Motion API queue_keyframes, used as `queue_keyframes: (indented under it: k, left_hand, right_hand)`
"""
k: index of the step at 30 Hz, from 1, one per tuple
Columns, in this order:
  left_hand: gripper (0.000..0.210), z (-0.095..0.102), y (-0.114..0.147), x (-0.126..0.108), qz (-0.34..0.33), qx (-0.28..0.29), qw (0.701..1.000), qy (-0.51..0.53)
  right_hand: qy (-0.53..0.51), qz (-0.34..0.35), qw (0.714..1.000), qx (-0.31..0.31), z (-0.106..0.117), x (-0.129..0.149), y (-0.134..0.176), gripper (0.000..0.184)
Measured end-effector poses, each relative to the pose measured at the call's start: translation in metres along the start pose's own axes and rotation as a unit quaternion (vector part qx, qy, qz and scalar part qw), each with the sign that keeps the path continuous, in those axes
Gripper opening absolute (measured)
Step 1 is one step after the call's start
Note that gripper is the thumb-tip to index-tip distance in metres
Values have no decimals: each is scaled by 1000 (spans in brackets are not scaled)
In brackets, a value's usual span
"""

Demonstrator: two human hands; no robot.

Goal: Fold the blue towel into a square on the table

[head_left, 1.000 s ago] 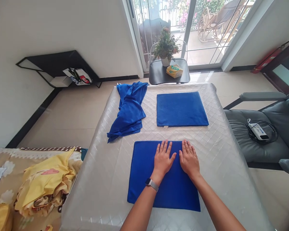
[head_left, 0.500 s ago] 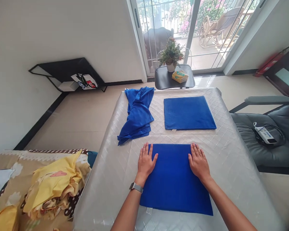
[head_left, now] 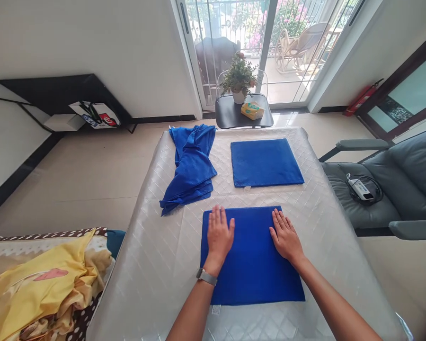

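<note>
A flat blue cloth (head_left: 252,265) lies squared on the near part of the covered table, a small white tag at its lower left edge. My left hand (head_left: 220,234) rests palm down on its upper left area, fingers together and stretched out. On the upper right area lies my right hand (head_left: 286,237), flat with the fingers pointing away from me. Beyond it a second blue cloth (head_left: 266,163) is laid out as a neat rectangle. A rumpled heap of blue cloths (head_left: 193,166) sits at the table's far left.
A silvery quilted cover (head_left: 156,265) drapes the table. Left, yellow bedding (head_left: 46,279) lies on a patterned bed. Behind stands a black chair (head_left: 223,113) with a potted plant (head_left: 239,80) and a tissue pack (head_left: 252,110). A grey armchair (head_left: 341,182) on the right bears a power strip (head_left: 360,189).
My left hand has moved inward from the cloth's left edge onto its surface. My right hand still lies flat near the upper right. The view has turned slightly right.
</note>
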State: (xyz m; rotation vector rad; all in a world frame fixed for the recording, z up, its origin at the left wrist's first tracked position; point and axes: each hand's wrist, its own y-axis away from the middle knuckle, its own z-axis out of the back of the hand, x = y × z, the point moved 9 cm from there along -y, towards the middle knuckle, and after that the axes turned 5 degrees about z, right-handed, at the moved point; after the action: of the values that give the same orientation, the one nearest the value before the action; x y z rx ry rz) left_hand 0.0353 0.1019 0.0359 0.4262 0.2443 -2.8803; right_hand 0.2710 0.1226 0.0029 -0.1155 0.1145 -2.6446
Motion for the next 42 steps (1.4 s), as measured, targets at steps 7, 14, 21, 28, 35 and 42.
queue_keyframes:
  k: [7, 14, 21, 28, 35, 42]
  left_hand:
    - [62, -46, 21, -159, -173, 54, 981, 75]
    - [67, -50, 36, -117, -94, 47, 993, 46]
    - [69, -18, 71, -27, 14, 22, 999, -25]
    - [72, 3, 127, 31, 71, 0, 995, -69]
    - [69, 8, 142, 37, 60, 8, 996, -71]
    - [69, 9, 142, 35, 59, 3, 995, -76]
  right_hand:
    - [13, 26, 999, -15, 2, 1, 5, 70]
    - [-8, 4, 1000, -23, 1, -1, 1, 68]
    - [-22, -21, 999, -17, 1, -2, -1, 61]
    - [-48, -27, 998, -27, 0, -2, -1, 61]
    - [-66, -19, 996, -51, -1, -4, -4, 63]
    - [-55, -2, 996, -77, 26, 27, 37, 66]
